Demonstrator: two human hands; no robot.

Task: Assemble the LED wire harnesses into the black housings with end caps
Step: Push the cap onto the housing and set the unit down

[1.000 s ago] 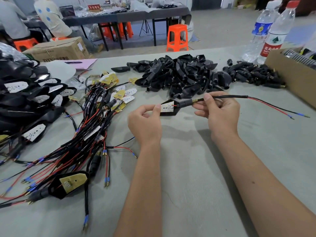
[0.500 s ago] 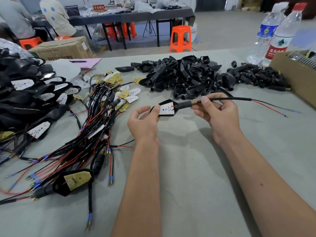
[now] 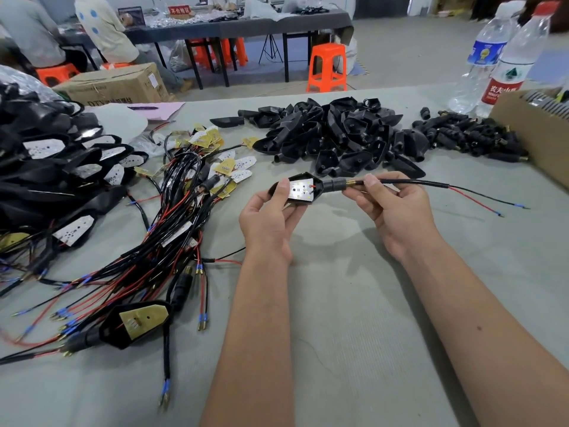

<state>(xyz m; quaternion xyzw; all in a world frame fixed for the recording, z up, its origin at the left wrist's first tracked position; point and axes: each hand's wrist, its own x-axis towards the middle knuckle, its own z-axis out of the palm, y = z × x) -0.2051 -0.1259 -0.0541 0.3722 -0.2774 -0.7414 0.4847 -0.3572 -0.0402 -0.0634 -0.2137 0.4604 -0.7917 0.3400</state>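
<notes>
My left hand point(image 3: 268, 217) grips a black pointed housing point(image 3: 311, 197) with a white LED board point(image 3: 301, 190) seated in it, thumb pressing on the board. A black end cap point(image 3: 335, 184) sits at the housing's right end. My right hand point(image 3: 391, 208) pinches the black cable point(image 3: 409, 182) just past the cap's brass tip; its red and black leads trail right over the table. A pile of empty black housings point(image 3: 338, 137) lies behind, with a heap of end caps point(image 3: 471, 137) to its right. Loose LED wire harnesses point(image 3: 172, 223) lie tangled at left.
Finished units point(image 3: 46, 167) are stacked at far left, and one assembled housing point(image 3: 138, 323) lies near the front left. A cardboard box point(image 3: 529, 134) and two water bottles point(image 3: 492, 57) stand at the right rear. The grey table point(image 3: 354, 303) stretches beneath my forearms.
Both hands have kept hold of the housing and cable. The left hand has shifted its grip, and its thumb now lies on the LED board.
</notes>
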